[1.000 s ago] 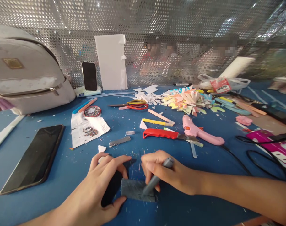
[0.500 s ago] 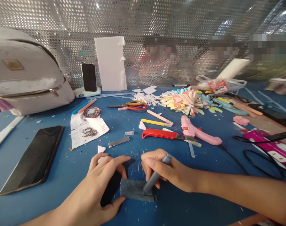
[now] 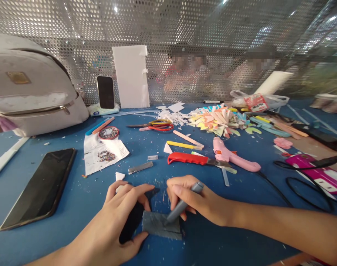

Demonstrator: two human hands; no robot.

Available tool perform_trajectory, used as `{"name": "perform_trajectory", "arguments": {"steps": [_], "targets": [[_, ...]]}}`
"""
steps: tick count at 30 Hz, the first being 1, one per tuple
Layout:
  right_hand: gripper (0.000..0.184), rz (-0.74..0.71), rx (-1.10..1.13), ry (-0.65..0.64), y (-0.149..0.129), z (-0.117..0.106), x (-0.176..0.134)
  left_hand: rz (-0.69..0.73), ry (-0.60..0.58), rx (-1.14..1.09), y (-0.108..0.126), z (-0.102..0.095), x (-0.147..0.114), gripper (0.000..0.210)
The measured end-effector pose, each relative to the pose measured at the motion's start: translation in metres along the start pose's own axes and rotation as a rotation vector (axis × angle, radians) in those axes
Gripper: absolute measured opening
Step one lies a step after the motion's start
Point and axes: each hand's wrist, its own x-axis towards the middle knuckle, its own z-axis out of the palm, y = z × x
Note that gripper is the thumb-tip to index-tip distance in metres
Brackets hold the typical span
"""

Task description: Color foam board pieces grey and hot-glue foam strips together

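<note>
A small rectangular piece [image 3: 157,228], dark grey with a streaky surface, lies flat on the blue table [image 3: 212,242]. My left hand [image 3: 126,207] holds its left end between the thumb and a finger, while the index finger stretches past it over the table. In my right hand [image 3: 190,197] a grey marker [image 3: 177,212] is gripped like a pen. Its tip slants down onto the upper right part of the piece. Just beyond my hands lie a grey strip [image 3: 140,167], a short clear stub [image 3: 152,157] and a white scrap [image 3: 120,176].
Ahead lie a red-handled knife [image 3: 187,159], a pink glue gun [image 3: 236,157], scissors [image 3: 157,125] and a heap of coloured cut pieces [image 3: 215,120]. A phone [image 3: 37,188] and a backpack [image 3: 37,88] are at left. A magenta power strip [image 3: 315,171] with cables sits right.
The marker's tip has shifted slightly up and left on the dark piece. My left hand stays in place on the piece's left end.
</note>
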Motion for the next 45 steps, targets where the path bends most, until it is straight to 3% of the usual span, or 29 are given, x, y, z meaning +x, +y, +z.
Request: {"name": "perform_trajectory", "arguments": {"steps": [23,31,35,45], "targets": [[0.058,0.009,-0.016,0.034,0.0004,0.001,-0.0016,-0.002,0.033,0.073,0.0037,-0.0029,0.0007,0.079],[0.058,0.008,-0.008,0.039,0.0003,0.0016,0.0001,0.005,-0.002,0.034,0.0021,-0.0026,0.0029,0.081],[0.056,0.031,-0.038,0.1,-0.0006,0.0019,-0.0007,-0.01,-0.02,0.02,0.0034,-0.0033,0.0023,0.083],[0.059,0.016,-0.022,0.066,-0.0022,0.0024,-0.0015,-0.004,-0.001,0.053,0.0029,-0.004,0.0018,0.082]]}}
